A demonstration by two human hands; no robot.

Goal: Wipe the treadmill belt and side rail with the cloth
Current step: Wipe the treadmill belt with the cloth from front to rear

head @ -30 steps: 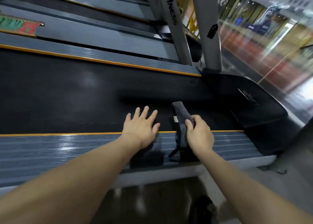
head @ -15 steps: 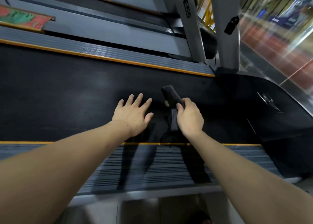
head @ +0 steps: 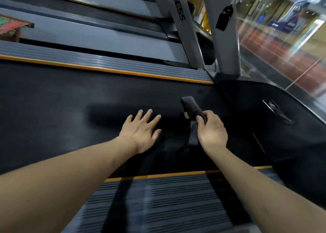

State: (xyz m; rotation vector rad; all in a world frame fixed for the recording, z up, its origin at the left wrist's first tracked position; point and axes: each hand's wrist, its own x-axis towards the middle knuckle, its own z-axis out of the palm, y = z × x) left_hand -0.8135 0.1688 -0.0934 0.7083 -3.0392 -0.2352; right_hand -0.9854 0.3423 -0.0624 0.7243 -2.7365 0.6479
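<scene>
cloth (head: 191, 107), dark grey, folded narrow

Dim indoor light, arm shadows falling on the dark belt (head: 53, 109), wide-angle bending and blur toward the edges.

- We have one view only, from a wide-angle camera worn on the person's head, so no second view shares any of the scene.
- We look forward and steeply down across the treadmill belt (head: 53, 109), standing at its near side rail (head: 176, 197).
- Both forearms reach in from the bottom edge, with the left hand (head: 141, 132) and right hand (head: 211, 130) close below us near mid-frame.
- The wide lens bends straight lines toward the edges; the uprights (head: 224, 38) lean at top right.
</scene>
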